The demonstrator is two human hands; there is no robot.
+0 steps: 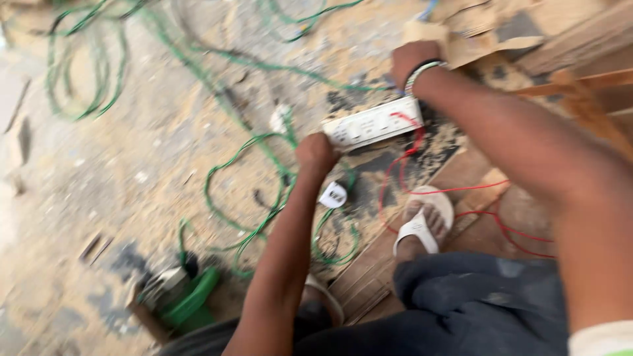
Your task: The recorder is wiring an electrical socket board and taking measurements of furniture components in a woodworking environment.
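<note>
Bright, even daylight; heavy motion blur, perhaps camera shake.

A small white tag (333, 195) with dark print lies on the dusty floor near centre. Torn brown cardboard (481, 33) (blurred) sits far right.

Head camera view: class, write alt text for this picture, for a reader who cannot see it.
A person crouching on a sawdust-strewn floor holds a white power strip, the left hand gripping its near end and the right hand at its far end. Green wire loops across the floor, red wire trails by a white sandal, and the picture is motion-blurred.
</note>
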